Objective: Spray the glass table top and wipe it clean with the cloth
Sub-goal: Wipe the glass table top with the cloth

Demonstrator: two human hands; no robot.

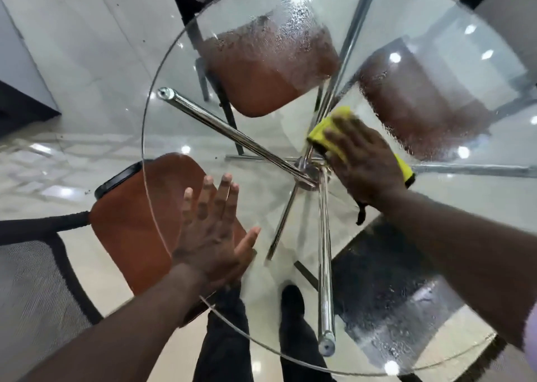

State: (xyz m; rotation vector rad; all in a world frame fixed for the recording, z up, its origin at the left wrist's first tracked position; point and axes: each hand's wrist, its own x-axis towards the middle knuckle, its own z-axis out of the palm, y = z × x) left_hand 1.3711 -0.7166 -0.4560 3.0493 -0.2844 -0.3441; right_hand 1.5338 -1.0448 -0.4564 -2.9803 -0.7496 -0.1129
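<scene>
One yellow cloth (pixel 322 130) lies right of the round glass bench's (pixel 174 126) centre, pressed under the right hand's (pixel 363 161) straight fingers. The left hand (pixel 212 230) rests flat, fingers extended, near-left. Three brown seats (pixel 261 76) show beneath.

The bright yellow microfibre cloth (pixel 325 133) is edged in black. The clear round glass table top (pixel 263 140) is speckled with droplets. The padded chair seats (pixel 125 233) are coloured rust-brown.

Yellow cloth (pixel 325 132) lies flat on droplet-wet round glass table top (pixel 290 13).
</scene>
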